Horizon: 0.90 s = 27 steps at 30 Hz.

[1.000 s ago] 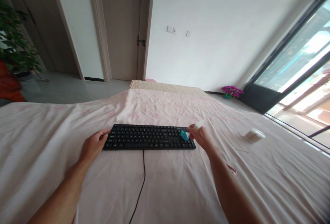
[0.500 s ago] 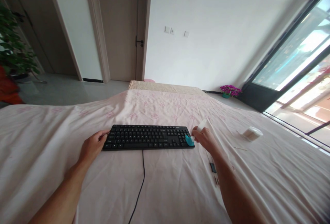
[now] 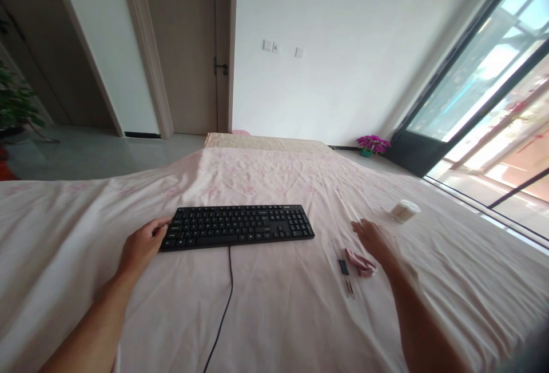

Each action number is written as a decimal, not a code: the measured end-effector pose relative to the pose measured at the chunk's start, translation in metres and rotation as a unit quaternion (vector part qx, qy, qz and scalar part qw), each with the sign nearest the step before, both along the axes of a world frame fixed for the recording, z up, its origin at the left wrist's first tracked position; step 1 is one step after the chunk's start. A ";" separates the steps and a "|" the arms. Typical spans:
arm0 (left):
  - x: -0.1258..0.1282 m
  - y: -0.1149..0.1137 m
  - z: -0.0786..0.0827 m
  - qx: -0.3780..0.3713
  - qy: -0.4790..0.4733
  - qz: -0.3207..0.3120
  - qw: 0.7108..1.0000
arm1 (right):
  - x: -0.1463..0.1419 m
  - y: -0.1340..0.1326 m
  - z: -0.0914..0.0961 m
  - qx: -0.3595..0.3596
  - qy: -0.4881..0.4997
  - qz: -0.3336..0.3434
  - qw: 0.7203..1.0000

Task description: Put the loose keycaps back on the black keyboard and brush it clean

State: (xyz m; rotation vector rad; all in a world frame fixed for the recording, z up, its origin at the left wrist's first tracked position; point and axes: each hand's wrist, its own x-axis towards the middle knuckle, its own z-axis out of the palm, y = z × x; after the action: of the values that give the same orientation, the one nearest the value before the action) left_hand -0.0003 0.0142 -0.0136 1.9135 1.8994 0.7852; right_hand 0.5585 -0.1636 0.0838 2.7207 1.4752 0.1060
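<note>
A black keyboard lies flat on the pink bedsheet, its cable running from the near edge towards me. My left hand is closed on the keyboard's left end, thumb on top. Away from the keyboard's right end, my right hand hovers low over or touches the sheet; its fingers are blurred and partly hidden. A crumpled pink cloth lies just below that hand. Beside the cloth is a thin tool with a dark middle and prongs. The blue-tipped white-handled brush is out of sight.
A clear tub of cotton swabs stands on the sheet beyond my right hand. Past the bed are a closed door, a white wall, a pot of purple flowers, a glass door at right and a leafy plant at left.
My right hand has left the keyboard and moved right; the blue-tipped brush it held no longer shows. The pink cloth and pronged tool are now uncovered. My left hand keeps its hold.
</note>
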 end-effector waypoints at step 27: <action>0.003 -0.005 0.005 -0.011 0.004 0.005 1.000 | -0.033 -0.064 -0.078 0.081 -0.057 0.097 0.990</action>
State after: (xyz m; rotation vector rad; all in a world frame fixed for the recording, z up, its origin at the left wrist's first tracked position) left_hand 0.0025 0.0097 -0.0084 1.8987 1.9150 0.7574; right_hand 0.5251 -0.2280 0.0062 2.6287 1.7661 0.3984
